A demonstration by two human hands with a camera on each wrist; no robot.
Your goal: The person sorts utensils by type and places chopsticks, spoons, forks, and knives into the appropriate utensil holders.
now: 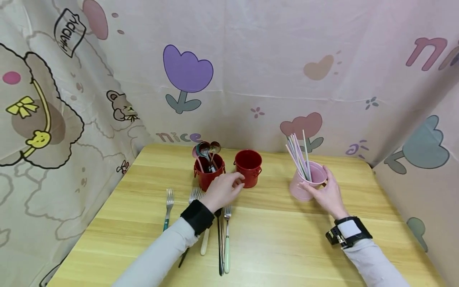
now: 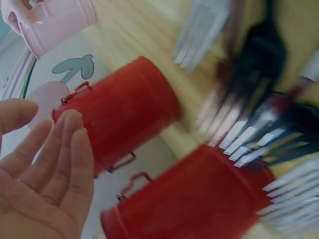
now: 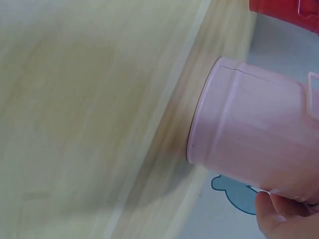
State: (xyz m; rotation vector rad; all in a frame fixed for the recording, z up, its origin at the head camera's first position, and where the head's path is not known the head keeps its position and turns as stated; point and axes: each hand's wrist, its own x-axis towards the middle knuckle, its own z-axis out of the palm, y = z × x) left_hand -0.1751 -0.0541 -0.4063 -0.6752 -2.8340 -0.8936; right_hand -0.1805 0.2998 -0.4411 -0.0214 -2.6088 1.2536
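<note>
My right hand grips the side of a pink bucket, with the thumb at the front near the rim. Several pastel drinking straws stand in it, leaning left. In the right wrist view, the pink bucket shows its side and base edge, and only some fingertips are visible. My left hand, fingers loosely bent and holding nothing, hovers in front of a red bucket. Left of that, another red bucket holds several spoons; the left hand partly covers its front.
On the wooden table, several forks lie in front of the red buckets, including a green-handled fork and a pale green-handled fork. Long dark utensil handles lie beside them, partly under the left forearm. A printed curtain hangs behind the table.
</note>
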